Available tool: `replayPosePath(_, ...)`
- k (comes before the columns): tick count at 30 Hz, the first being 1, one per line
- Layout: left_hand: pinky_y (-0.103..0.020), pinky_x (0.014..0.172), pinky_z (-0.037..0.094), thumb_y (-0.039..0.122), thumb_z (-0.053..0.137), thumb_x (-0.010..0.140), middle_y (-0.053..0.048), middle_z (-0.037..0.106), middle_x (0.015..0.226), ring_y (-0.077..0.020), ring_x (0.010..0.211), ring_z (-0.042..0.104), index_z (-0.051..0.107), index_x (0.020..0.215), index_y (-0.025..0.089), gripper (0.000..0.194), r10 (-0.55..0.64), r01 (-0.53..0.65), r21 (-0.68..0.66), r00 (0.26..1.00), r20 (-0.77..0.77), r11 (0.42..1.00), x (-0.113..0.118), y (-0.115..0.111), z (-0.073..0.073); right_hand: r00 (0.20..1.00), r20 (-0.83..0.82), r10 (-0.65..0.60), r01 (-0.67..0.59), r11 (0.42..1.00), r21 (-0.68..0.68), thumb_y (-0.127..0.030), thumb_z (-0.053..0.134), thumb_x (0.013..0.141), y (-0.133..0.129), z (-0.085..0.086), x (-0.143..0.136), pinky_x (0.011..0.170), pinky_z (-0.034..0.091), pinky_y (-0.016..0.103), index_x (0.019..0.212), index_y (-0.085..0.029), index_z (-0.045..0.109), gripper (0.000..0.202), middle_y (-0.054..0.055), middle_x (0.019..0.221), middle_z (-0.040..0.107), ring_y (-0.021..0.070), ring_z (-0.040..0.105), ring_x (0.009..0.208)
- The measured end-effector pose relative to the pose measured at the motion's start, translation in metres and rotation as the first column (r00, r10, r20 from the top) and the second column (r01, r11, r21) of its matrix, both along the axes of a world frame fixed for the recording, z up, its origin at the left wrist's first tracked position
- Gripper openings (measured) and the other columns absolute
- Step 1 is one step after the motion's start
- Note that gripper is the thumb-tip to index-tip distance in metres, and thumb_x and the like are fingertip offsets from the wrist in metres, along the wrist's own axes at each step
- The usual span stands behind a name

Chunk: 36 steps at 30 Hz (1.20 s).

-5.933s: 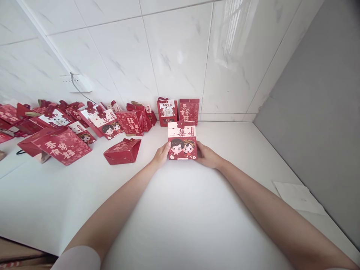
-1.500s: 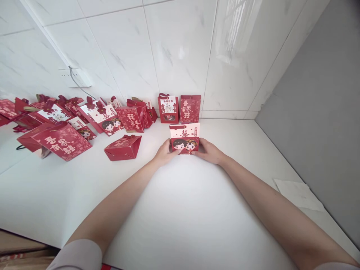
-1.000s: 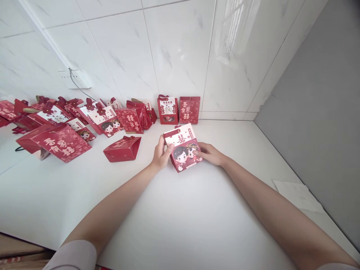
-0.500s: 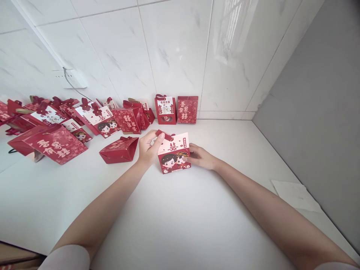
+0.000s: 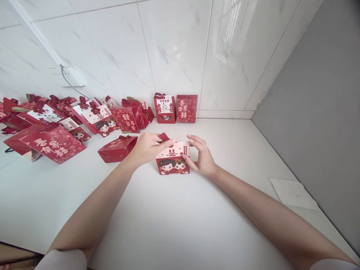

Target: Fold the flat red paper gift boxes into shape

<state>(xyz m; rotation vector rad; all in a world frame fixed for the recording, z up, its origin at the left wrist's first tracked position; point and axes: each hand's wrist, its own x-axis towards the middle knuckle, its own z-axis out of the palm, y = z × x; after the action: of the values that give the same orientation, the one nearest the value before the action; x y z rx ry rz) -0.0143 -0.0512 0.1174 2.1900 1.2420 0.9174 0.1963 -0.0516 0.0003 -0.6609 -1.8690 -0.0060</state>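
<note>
While hands [image 5: 144, 150] [image 5: 204, 159] flank the box [image 5: 174, 166], white table [image 5: 180, 221] meets tiled wall [image 5: 174, 48].

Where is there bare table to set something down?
Widest: table between left forearm and right forearm, this side of the held box. Another patch runs from the right hand to the grey wall and paper. Crowded: back left, where red boxes bunch along the tiled wall.
</note>
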Motion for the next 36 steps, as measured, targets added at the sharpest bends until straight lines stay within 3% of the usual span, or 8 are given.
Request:
replayPosePath(4,-0.023,0.048,0.044,0.043,0.063,0.086,-0.002,0.068,0.067,-0.0164,0.062,0.063,0.076,0.077,0.019,0.029,-0.092,0.090,-0.047,0.994,-0.051,0.995,-0.005,-0.001,0.005,0.999,0.040,-0.001,0.001,1.000,-0.005,-0.020,0.055,0.092,-0.006,0.001,-0.007,0.097,0.052,0.050,0.146,-0.037,0.021,0.066,0.012,0.134,0.049,0.0285,0.053,0.124)
replayPosePath(9,-0.025,0.056,0.049,0.038,0.067,0.081,-0.004,0.072,0.080,-0.0198,0.072,0.066,0.076,0.095,0.022,0.022,-0.238,0.230,-0.095,0.968,-0.076,0.968,-0.012,-0.001,0.013,0.998,0.062,0.006,-0.003,0.999,-0.042,-0.017,0.052,0.093,-0.007,-0.001,-0.007,0.092,0.055,0.044,0.147,-0.041,0.028,0.064,0.010,0.129,0.050,0.0240,0.061,0.106)
replayPosePath(12,-0.024,0.046,0.035,0.038,0.064,0.084,-0.001,0.062,0.060,-0.0137,0.054,0.053,0.074,0.077,0.020,0.022,-0.204,0.198,-0.055,0.968,-0.147,0.979,-0.015,-0.001,0.015,0.997,0.082,0.004,-0.001,0.999,-0.037,-0.015,0.051,0.092,-0.006,-0.001,-0.006,0.092,0.055,0.042,0.148,-0.043,0.031,0.065,0.008,0.128,0.049,0.0238,0.059,0.110)
replayPosePath(15,-0.027,0.042,0.019,0.042,0.063,0.085,0.003,0.037,0.043,-0.0089,0.042,0.031,0.058,0.049,0.017,0.044,-0.127,0.125,-0.021,0.975,-0.180,0.992,-0.014,0.001,0.013,0.995,0.104,0.013,-0.010,1.000,-0.021,-0.011,0.050,0.091,-0.006,0.000,-0.006,0.093,0.055,0.039,0.147,-0.044,0.033,0.068,0.008,0.130,0.047,0.0233,0.057,0.115)
replayPosePath(18,-0.028,0.043,0.017,0.045,0.063,0.085,0.003,0.030,0.044,-0.0086,0.043,0.027,0.054,0.046,0.017,0.049,-0.085,0.092,0.034,0.983,-0.161,0.995,-0.012,0.003,0.008,0.991,0.134,0.017,-0.015,1.000,-0.014,-0.010,0.049,0.091,-0.006,0.001,-0.006,0.091,0.056,0.039,0.147,-0.043,0.035,0.067,0.008,0.134,0.043,0.0235,0.057,0.116)
replayPosePath(23,-0.027,0.043,0.020,0.047,0.061,0.086,0.003,0.037,0.044,-0.0089,0.043,0.032,0.057,0.049,0.017,0.048,-0.074,0.085,0.066,0.986,-0.150,0.994,-0.011,0.004,0.004,0.986,0.163,0.017,-0.016,1.000,-0.007,-0.010,0.050,0.090,-0.005,0.002,-0.005,0.089,0.057,0.038,0.149,-0.044,0.028,0.072,0.009,0.137,0.040,0.0237,0.057,0.117)
replayPosePath(29,-0.023,0.053,0.041,0.042,0.068,0.081,-0.003,0.073,0.075,-0.0167,0.063,0.061,0.078,0.086,0.021,0.023,-0.179,0.177,-0.023,0.969,-0.170,0.984,-0.017,0.002,0.008,0.987,0.157,0.027,-0.029,0.999,0.013,-0.011,0.051,0.091,-0.004,-0.001,-0.005,0.089,0.057,0.038,0.149,-0.042,0.028,0.070,0.009,0.137,0.041,0.0240,0.057,0.117)
replayPosePath(36,-0.021,0.048,0.035,0.036,0.065,0.084,0.001,0.067,0.061,-0.0103,0.053,0.052,0.077,0.083,0.018,0.022,-0.161,0.190,0.084,0.949,-0.272,0.978,-0.018,0.003,0.007,0.989,0.146,0.015,-0.022,0.998,0.051,-0.011,0.052,0.090,-0.001,-0.002,-0.006,0.082,0.058,0.035,0.144,-0.036,0.038,0.062,0.011,0.135,0.044,0.0222,0.060,0.112)
